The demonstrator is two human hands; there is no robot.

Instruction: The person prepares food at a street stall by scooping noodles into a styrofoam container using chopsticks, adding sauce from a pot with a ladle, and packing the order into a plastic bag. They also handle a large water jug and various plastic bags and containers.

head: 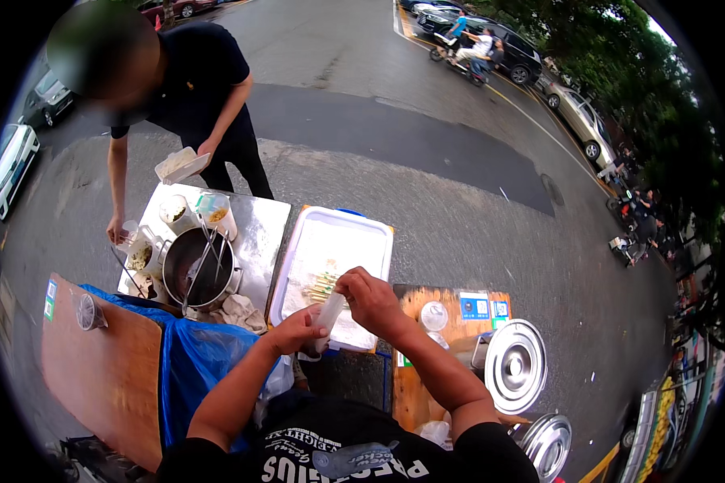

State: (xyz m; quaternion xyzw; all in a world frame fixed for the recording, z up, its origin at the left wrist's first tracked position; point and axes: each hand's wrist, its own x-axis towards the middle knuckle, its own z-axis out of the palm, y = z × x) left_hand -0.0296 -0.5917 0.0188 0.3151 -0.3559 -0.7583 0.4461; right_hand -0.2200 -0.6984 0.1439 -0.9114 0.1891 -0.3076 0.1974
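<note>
My left hand (301,331) grips a narrow, translucent plastic bag (331,313) around its lower part. At the upper end of the bag, my right hand (371,299) pinches with thumb and fingers. Both hands hover over the near half of a white plastic tray (344,235). Several thin skewers (320,287) lie in the tray just beyond my hands, partly covered by them. What the bag holds is too blurred to tell.
On a metal-topped table (266,211) stand a deep pot (196,265) with tongs and several condiment tubs (217,211). A person (199,78) leans over it with a takeaway box (181,164). Right is a wooden board (417,380) beside a steel lid (515,366); left, a blue plastic sheet (193,350).
</note>
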